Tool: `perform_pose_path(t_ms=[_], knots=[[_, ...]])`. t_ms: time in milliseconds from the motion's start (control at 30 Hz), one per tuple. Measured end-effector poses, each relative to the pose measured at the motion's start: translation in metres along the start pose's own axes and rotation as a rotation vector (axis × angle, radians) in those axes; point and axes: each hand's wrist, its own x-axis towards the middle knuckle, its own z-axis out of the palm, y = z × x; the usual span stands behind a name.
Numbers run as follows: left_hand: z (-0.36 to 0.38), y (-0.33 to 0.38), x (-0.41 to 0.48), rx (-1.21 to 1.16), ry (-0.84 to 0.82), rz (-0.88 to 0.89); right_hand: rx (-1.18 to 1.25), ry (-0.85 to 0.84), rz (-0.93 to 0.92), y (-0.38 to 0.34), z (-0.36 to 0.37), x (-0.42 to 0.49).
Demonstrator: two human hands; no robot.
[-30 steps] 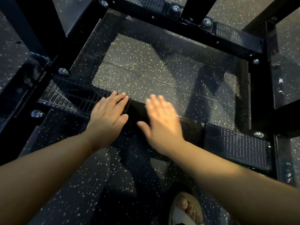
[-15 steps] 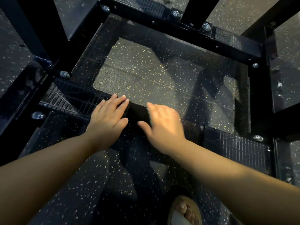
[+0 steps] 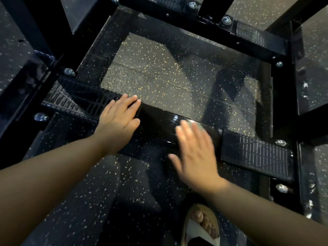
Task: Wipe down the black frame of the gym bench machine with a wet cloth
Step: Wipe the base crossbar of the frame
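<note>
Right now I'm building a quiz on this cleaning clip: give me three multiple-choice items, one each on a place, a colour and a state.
1. Where does the left hand rest?
A. near crossbar
B. floor
C. far crossbar

2. What colour are the flecks in the floor?
A. red
B. yellow and white
C. blue

3. How are the right hand fingers?
A. fisted
B. pinching a bolt
C. straight, blurred

Answers: 1 A, its palm lies flat on that bar; 2 B, pale yellow and white specks show; 3 C, the fingers are extended and smeared.

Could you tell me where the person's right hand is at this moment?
In the head view, the right hand lies flat, blurred, on the near black crossbar, right of centre, between the left hand and the ribbed foot pad.
</note>
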Motion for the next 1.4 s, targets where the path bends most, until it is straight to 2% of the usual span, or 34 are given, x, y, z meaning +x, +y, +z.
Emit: perform_pose_path(t_ms=[100, 200, 300, 400, 533, 600, 700, 767, 900, 1133, 1233, 1333, 1400], knots=[[0.006, -0.003, 0.007, 0.031, 0.057, 0.009, -0.002, 0.009, -0.211, -0.040, 0.005, 0.042], [0.014, 0.015, 0.005, 0.073, 0.098, 0.027, 0.021, 0.002, -0.280, -0.041, 0.006, 0.052], [0.023, 0.052, -0.010, -0.086, 0.173, 0.139, 0.121, 0.032, -0.158, 0.008, 0.003, 0.009], [0.027, 0.094, -0.005, -0.198, 0.120, 0.223, 0.132, 0.059, -0.007, 0.058, -0.010, -0.041], [0.047, 0.126, 0.012, -0.160, -0.001, 0.291, 0.340, 0.097, 0.346, 0.078, -0.029, -0.079], [0.060, 0.134, 0.016, -0.054, -0.088, 0.287, 0.383, 0.131, 0.429, 0.084, -0.028, -0.080], [0.069, 0.141, 0.018, 0.127, -0.132, 0.263, 0.179, -0.030, 0.362, 0.086, -0.016, -0.063], [0.071, 0.143, 0.019, 0.187, -0.130, 0.253, 0.132, -0.091, 0.355, 0.094, -0.018, -0.039], [0.071, 0.144, 0.020, 0.204, -0.154, 0.248, 0.086, -0.205, 0.472, 0.117, -0.022, -0.001], [0.070, 0.144, 0.018, 0.131, -0.163, 0.256, 0.161, -0.132, 0.371, 0.071, -0.018, -0.086], [0.068, 0.144, 0.020, 0.125, -0.160, 0.259, 0.122, -0.123, 0.414, 0.092, -0.018, -0.050], [0.068, 0.143, 0.019, 0.138, -0.184, 0.248, 0.089, -0.227, 0.533, 0.121, -0.018, -0.010], [0.068, 0.143, 0.018, 0.128, -0.199, 0.243, 0.074, -0.230, 0.525, 0.129, -0.016, -0.013]])
